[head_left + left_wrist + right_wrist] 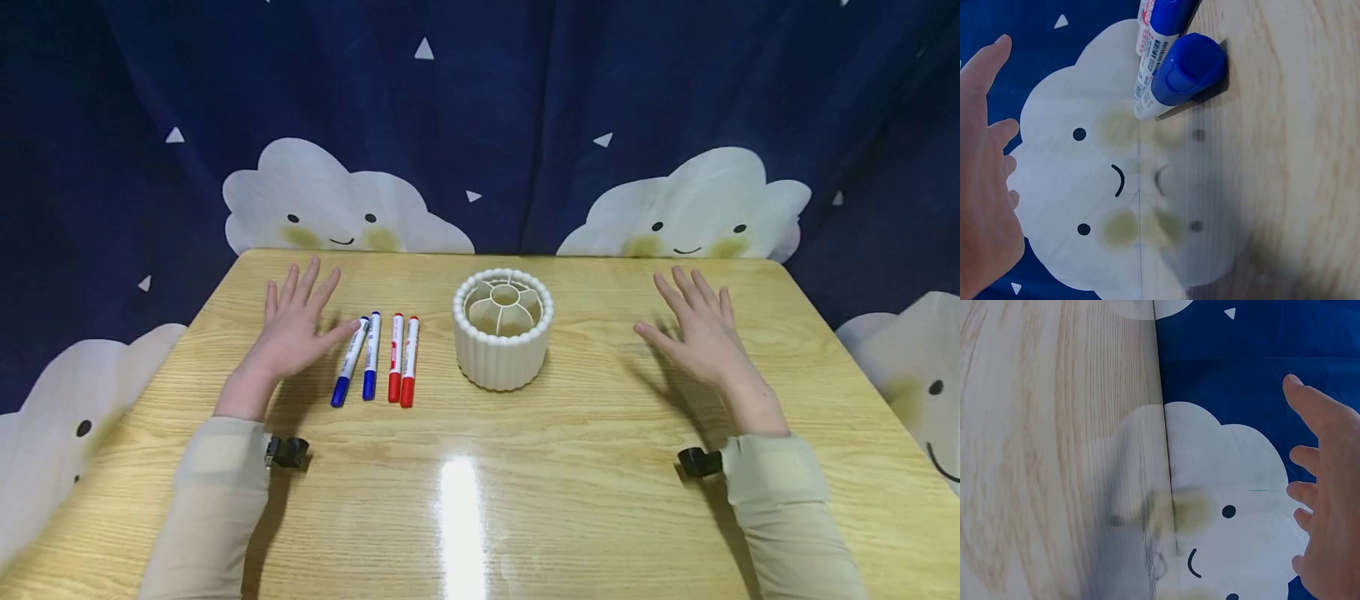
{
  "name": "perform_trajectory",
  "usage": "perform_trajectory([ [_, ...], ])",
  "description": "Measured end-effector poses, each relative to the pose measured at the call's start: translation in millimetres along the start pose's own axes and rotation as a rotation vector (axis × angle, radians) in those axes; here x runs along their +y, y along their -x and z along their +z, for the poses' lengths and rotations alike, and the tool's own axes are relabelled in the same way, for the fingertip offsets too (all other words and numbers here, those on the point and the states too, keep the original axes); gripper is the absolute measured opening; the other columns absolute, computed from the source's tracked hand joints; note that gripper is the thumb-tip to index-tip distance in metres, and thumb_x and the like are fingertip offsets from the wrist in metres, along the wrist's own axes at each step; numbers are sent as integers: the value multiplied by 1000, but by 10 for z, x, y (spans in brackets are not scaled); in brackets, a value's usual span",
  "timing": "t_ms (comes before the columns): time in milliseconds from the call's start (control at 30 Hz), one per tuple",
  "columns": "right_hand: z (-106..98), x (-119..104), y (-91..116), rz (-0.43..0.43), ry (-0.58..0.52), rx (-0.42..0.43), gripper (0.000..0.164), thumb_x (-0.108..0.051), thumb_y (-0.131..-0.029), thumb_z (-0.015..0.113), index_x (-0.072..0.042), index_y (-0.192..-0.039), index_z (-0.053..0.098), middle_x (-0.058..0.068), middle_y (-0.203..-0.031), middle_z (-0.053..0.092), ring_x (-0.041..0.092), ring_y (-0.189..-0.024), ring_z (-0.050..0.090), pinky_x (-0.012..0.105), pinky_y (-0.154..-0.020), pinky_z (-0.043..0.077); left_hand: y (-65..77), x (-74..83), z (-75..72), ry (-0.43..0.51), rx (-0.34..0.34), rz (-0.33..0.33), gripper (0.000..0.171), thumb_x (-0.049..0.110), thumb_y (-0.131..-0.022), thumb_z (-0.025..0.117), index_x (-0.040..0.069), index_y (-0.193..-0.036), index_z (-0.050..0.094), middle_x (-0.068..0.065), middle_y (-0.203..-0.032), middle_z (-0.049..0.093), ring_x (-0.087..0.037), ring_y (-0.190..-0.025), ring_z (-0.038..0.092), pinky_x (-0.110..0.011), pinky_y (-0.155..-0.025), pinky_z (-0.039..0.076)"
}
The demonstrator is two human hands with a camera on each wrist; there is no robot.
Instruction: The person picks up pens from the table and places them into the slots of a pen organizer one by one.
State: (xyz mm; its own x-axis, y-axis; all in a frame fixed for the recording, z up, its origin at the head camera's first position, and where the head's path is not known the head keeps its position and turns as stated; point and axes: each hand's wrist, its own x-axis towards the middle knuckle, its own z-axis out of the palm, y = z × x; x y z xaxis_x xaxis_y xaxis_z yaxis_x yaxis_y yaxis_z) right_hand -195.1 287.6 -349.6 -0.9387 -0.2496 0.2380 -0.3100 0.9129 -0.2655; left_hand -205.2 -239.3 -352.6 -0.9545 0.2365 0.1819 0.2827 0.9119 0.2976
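Note:
My left hand [294, 329] is held over the left side of the table with its fingers spread, holding nothing. Its thumb tip overlaps the leftmost blue marker [350, 362] in the head view. Beside that lie a second blue marker [372, 356] and two red markers, one [396, 358] left of the other [410, 362], blue and red caps toward me. In the left wrist view a blue cap [1190, 67] shows large, well off the fingers. My right hand [701, 340], also spread and holding nothing, is over the right side, nearest to a white round pen holder [502, 354].
The pen holder, ribbed with a beaded rim, has a divided inside with a central ring. The wooden table [570, 500] ends at the back against a dark blue curtain [510, 108] with white clouds. Each sleeve carries a small black wrist camera, one left [288, 452], one right [699, 462].

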Motion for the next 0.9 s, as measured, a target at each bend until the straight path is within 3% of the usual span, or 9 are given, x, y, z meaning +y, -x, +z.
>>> perform_trajectory([
  [300,-9,-32,-4,-12,-13,8,75,-51,-88,48,-17,-146,15,13,-152,7,30,-140,-4,55,-107,-12,35,-14,-35,16,0,4,79,57,-86,46,19,-147,13,-6,-153,-7,-29,-138,-16,-57,-105,-16],
  [567,24,-113,-60,-39,-73,-8,76,-49,-87,51,-17,-146,16,15,-151,14,31,-140,2,55,-109,-8,35,-34,-13,42,-15,-10,76,56,-88,42,13,-146,18,-14,-152,2,-33,-139,-8,-54,-107,-13],
  [733,58,-199,-114,-56,-180,-29,74,-45,-87,54,-15,-146,19,12,-150,21,30,-139,8,53,-110,-2,14,-40,18,55,-26,-25,70,51,-91,40,6,-143,24,-22,-148,15,-39,-137,6,-54,-110,-2],
  [900,98,-306,-175,-42,-304,-88,74,-43,-87,55,-22,-146,16,10,-150,21,30,-138,12,56,-109,10,-6,-34,74,78,-45,-55,63,42,-93,44,3,-140,31,-25,-142,27,-44,-131,22,-59,-106,15],
])
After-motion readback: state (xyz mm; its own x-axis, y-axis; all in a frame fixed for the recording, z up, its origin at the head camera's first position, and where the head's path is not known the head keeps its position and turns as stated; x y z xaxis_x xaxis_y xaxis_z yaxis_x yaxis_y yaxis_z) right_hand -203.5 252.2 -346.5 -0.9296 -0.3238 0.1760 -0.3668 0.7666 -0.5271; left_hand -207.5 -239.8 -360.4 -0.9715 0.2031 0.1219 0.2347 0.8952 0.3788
